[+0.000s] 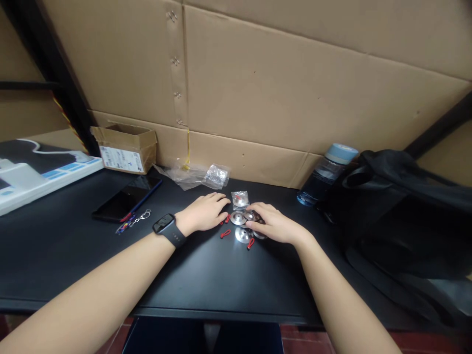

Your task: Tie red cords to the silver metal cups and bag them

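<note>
Several small shiny metal discs (241, 234) lie on the black table (206, 275), with small red clips (225, 233) beside them. My left hand (203, 213), a black smartwatch on its wrist, rests palm down just left of the discs with its fingers stretched flat. My right hand (273, 224) lies over the right side of the cluster, fingers curled on one disc (251, 215). A small clear bag (240, 198) with metal parts sits just behind the discs.
A dark phone (127, 197) and a key ring (134, 219) lie to the left. An open cardboard box (125, 147) and clear plastic bags (197, 175) stand at the back. A blue-capped bottle (326, 174) and a black bag (401, 216) are on the right.
</note>
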A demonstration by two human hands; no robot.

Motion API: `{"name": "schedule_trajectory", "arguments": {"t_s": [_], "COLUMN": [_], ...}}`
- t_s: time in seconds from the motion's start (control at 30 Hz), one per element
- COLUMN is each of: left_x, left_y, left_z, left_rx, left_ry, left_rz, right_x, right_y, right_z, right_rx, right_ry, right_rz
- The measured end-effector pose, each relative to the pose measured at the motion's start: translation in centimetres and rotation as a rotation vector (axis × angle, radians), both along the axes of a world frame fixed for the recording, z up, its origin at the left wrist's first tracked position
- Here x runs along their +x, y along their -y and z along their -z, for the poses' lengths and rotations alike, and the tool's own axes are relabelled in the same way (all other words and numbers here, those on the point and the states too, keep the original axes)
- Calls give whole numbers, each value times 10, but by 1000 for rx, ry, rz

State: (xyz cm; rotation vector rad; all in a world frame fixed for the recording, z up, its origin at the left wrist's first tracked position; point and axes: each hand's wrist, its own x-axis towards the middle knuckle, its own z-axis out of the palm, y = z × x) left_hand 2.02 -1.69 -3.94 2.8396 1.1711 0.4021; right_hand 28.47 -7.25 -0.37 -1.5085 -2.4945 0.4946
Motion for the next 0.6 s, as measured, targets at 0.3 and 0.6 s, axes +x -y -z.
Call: {"name": "schedule_trajectory", "arguments": {"t_s": [0.3, 0.6], "left_x": [0, 0], "left_y": [3, 4], "left_z": [-2, -3], "left_rx": [9, 14], "left_ry": [-16, -37], "left_rz": [-6, -7], "right_x": [1, 1], "right_y": [0, 1], "right_z": [-3, -2], "right_rx": [-13, -9], "right_ry": [5, -1], "right_rz": [-22, -26]}}
